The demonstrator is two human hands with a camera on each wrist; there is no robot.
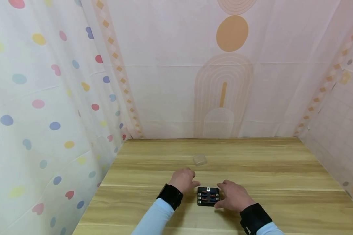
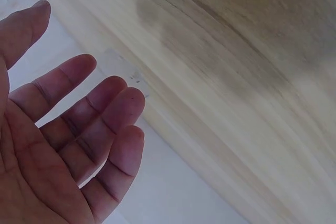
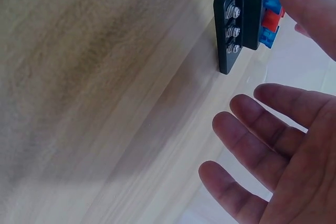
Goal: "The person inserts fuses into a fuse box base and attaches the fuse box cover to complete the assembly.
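Note:
A black fuse block (image 1: 208, 201) with silver screws and blue and red blade fuses lies on the wooden table. In the right wrist view its screws run along the base of the block (image 3: 256, 9), beside the colored fuses (image 3: 271, 19). My right hand (image 1: 234, 195) is at the block's right side, fingers spread and thumb close to it; whether it touches cannot be told. To the upper left of the block is my left hand (image 1: 183, 180), its palm bare and fingers loosely bent in the left wrist view. Beyond the hands lies a small transparent cover (image 1: 200, 159).
The wooden table (image 1: 267, 166) ends at a patterned curtain (image 1: 164, 98) behind. A dotted curtain (image 1: 47, 140) hangs on the left, and a pale checked one (image 1: 341, 130) on the right. Black bands (image 1: 170, 196) are on both wrists.

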